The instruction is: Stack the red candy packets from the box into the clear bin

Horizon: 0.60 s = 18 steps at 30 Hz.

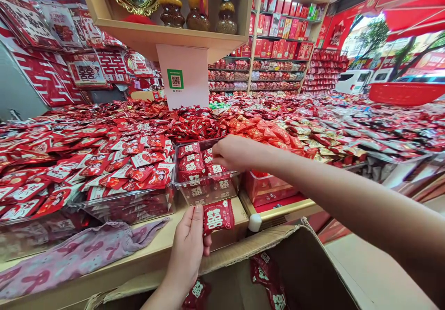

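Note:
My left hand [190, 236] grips a red packet with white characters [218, 216] between thumb and fingers, above the near edge of an open cardboard box [264, 240]. A few similar red packets [264, 269] lie inside that box. My right hand [231, 153] reaches over a clear plastic bin [205, 189], its fingers bent down at the packets [192, 163] standing in rows there. The fingertips are partly hidden, and whatever they hold cannot be made out.
Bins heaped with red packets [132, 161] flank the clear bin. A patterned cloth [76, 254] lies at the front left. A white post with a QR code [184, 80] carries a wooden shelf [174, 34] overhead. A red basket [406, 93] is at the right.

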### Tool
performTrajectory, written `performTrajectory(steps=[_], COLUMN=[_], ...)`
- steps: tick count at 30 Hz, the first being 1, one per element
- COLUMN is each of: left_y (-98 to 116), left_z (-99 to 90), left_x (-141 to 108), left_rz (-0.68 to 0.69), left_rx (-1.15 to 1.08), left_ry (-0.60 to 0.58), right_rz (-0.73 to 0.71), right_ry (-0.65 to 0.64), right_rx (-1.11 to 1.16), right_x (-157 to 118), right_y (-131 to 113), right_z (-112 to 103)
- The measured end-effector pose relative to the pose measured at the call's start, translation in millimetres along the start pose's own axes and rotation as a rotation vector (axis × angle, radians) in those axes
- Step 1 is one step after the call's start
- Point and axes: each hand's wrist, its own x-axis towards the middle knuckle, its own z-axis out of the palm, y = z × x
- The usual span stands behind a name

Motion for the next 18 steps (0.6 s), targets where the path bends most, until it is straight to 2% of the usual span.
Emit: performTrajectory(steps=[2,4,7,10,12,18], left_y=[0.9,0.6,-0.9,-1.9,-1.9,-0.8], left_z=[0.2,0.1,-0.3,0.1,0.8,2.8], left_x=[-0.6,-0.8,-0.1,0.7,0.6,-0.6], left_rz=[0.023,0.049,0.068,0.061,0.046,-0.027], left_rx=[0.004,0.032,0.072,0.100,0.108,0.058], left_ry=[-0.005,-0.016,-0.010,-0.004,-0.012,-0.020], right_rz=[0.049,0.113,0.207,0.280,0.281,0.315], right_ry=[0.043,0.024,-0.037,-0.070,-0.063,-0.055], right_rx=[0.193,0.460,1.129,1.700,1.852,2.011], right_x=[-29.4,-54.0,-73.0,-77.7,-79.9,-85.8], right_y=[-13.1,-25.0,-34.6,-34.9,-33.1,-36.2], right_z=[11.5,36.1,78.5,101.1,103.5,106.0])
